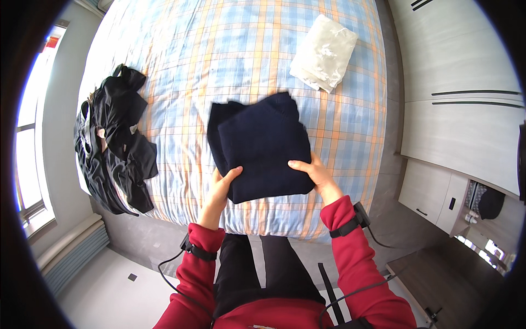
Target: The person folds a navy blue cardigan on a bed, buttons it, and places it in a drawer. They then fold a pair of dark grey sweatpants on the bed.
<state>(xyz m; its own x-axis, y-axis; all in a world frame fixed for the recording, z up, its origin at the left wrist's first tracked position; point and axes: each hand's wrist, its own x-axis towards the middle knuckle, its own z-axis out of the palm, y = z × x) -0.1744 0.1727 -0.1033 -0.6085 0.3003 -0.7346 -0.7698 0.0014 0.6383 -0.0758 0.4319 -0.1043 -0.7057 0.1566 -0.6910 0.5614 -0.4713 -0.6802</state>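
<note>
Between my two hands is a folded dark navy knit garment (263, 144), held just over the near part of a bed. My left hand (220, 187) grips its lower left side, thumb on top and fingers underneath. On the lower right side, my right hand (318, 174) holds it the same way. The fingers under the cloth are hidden. A second, darker layer of fabric shows along the garment's left and upper edges.
A plaid bedspread (181, 49) covers the bed. A folded cream garment (324, 53) lies at the far right. Crumpled black clothes (119, 144) are heaped along the left edge. Pale cabinets (456, 123) line the right side; a window (31, 164) is at left.
</note>
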